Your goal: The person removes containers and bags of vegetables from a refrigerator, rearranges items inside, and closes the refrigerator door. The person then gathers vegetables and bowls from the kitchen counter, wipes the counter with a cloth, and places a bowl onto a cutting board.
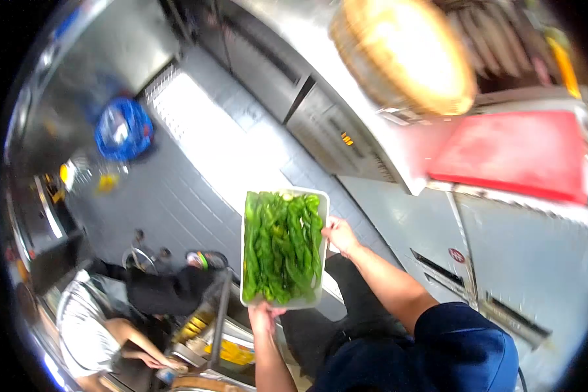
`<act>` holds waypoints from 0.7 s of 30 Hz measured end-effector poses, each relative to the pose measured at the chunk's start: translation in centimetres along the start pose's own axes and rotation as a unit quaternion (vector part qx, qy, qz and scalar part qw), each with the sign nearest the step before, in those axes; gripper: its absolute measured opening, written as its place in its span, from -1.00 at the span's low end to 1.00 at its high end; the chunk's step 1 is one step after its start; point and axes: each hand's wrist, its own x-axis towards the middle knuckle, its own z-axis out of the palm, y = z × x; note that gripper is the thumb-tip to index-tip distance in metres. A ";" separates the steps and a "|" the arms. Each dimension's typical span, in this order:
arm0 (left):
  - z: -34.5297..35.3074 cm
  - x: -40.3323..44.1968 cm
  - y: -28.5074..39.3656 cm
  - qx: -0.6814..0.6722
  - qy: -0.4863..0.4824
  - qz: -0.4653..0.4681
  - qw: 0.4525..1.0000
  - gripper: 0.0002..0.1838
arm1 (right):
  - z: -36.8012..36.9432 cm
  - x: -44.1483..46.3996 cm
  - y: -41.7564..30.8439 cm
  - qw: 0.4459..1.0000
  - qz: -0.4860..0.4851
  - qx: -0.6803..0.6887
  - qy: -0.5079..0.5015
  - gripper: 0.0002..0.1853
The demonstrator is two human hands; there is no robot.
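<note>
A white rectangular tray (325,215) filled with long green peppers (281,245) is held up above the floor in the middle of the view. My left hand (264,318) grips the near edge of the tray at its lower left. On the far right side of the tray, my right hand (340,235) is closed on the rim. The fingers of both hands are partly hidden by the tray.
To the right stands a steel counter with a red cutting board (513,153) and a round woven basket (405,55). A blue-lined bin (123,129) is at upper left. A co-worker in a white shirt (81,323) is at lower left, near a metal rail (221,320).
</note>
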 end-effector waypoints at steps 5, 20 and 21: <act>0.5 -14.7 8.2 -0.054 -0.085 0.107 0.989 -0.32 | -2.7 -14.5 -13.1 0.988 -0.145 0.049 -0.027 -0.64; 8.3 -25.0 14.5 -0.132 -0.035 0.162 0.977 -0.61 | -22.2 0.5 -31.7 0.844 -0.196 0.343 0.362 -0.25; 9.3 -24.9 13.6 -0.141 -0.031 0.170 0.975 -0.61 | -23.0 1.2 -31.1 0.838 -0.180 0.355 0.374 -0.29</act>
